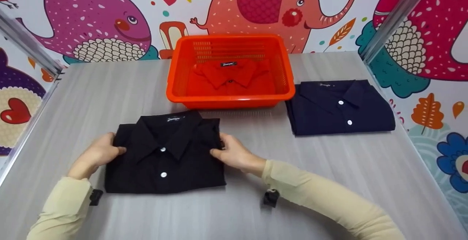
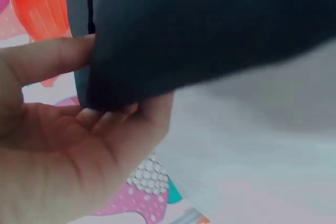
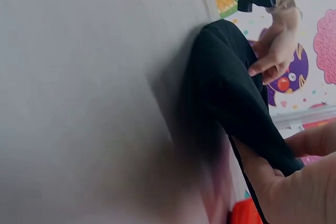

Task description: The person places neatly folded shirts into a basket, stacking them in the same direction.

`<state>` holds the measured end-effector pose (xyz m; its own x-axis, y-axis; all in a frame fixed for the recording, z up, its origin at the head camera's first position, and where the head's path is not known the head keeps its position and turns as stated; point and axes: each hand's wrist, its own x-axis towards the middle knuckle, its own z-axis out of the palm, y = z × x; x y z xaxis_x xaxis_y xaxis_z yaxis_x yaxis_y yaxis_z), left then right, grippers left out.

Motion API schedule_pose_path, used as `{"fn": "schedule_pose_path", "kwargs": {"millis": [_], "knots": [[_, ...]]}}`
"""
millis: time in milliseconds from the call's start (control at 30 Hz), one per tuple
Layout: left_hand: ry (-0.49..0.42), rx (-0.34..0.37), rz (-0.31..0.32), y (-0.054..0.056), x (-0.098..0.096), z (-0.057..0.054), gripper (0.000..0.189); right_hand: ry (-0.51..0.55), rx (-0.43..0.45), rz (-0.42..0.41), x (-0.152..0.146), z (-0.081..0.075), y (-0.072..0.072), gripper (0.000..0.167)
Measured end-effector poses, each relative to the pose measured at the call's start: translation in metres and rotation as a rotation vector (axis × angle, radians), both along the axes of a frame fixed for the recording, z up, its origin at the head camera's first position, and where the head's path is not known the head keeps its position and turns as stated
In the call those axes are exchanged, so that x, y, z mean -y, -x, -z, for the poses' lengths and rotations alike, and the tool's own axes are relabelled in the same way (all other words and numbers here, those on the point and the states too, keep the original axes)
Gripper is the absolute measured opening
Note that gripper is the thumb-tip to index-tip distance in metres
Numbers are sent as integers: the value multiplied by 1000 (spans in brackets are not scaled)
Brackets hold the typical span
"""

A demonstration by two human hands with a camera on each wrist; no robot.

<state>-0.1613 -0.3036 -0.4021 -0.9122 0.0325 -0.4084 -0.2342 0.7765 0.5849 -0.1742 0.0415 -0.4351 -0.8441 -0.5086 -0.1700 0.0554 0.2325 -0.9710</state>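
Note:
A folded black shirt (image 1: 146, 174), collar toward the back and two white buttons up, is held by its two sides over the left half of the table. My left hand (image 1: 100, 152) grips its left edge, thumb on top; in the left wrist view the fingers (image 2: 152, 114) curl beneath the cloth (image 2: 199, 24). At the opposite edge my right hand (image 1: 236, 154) pinches the shirt, thumb above. The right wrist view shows the shirt (image 3: 220, 82) hanging over its own shadow, with fingers under it.
An orange basket (image 1: 230, 102) at the back middle contains a folded red shirt (image 1: 230, 77). To its right lies a folded navy shirt (image 1: 343, 112). A wall with cartoon animals (image 1: 270, 2) borders the grey table (image 1: 292, 181) behind and at the sides.

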Motion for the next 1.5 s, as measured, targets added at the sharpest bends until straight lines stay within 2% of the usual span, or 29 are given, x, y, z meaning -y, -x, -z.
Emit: {"fn": "schedule_pose_path", "kwargs": {"millis": [133,333,533,800,1100,1300,1500], "knots": [[-21,4,14,-1,-17,-1,63,27,-33,12,-20,-4,4,41],[-29,-86,41,-3,-45,0,61,14,-43,35,-52,-2,6,42],[-79,-116,26,-6,-69,-2,60,31,-7,72,-83,-1,3,43],[-180,-183,-2,-9,-100,-3,46,69,72,117,-121,-6,0,42],[-212,-226,-3,-14,-124,-12,36,124,112,141,-154,-15,-10,42],[-262,-266,-6,-18,-137,-17,27,134,81,155,-171,-23,-16,40],[-312,-301,20,-18,-148,-25,25,127,-6,168,-187,-33,-20,26]]}}
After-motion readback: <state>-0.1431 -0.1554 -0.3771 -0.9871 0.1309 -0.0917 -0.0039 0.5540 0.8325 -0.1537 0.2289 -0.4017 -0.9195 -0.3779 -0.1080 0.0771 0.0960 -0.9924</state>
